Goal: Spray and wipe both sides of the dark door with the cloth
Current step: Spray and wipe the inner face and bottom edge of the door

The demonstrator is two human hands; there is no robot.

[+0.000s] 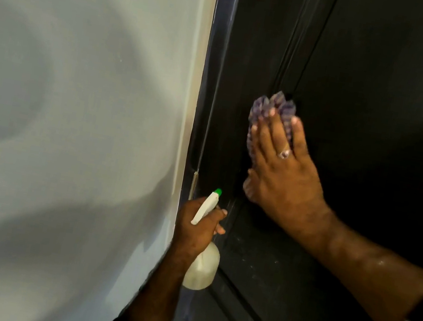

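Door (384, 106) dark, dusty | right hand (282, 170) flat on cloth (273, 109) | left hand (198, 228) grips bottle (201, 269)

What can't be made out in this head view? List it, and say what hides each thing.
- Cloth: mostly hidden under the flat right hand; only its top and left edge show.
- Spray bottle: neck and trigger hidden by the left hand; any label is out of sight.
- Door: too dark to tell wet from dry; top, bottom and far side cut off by the frame.
- Both sleeves: cut off at the frame edges.
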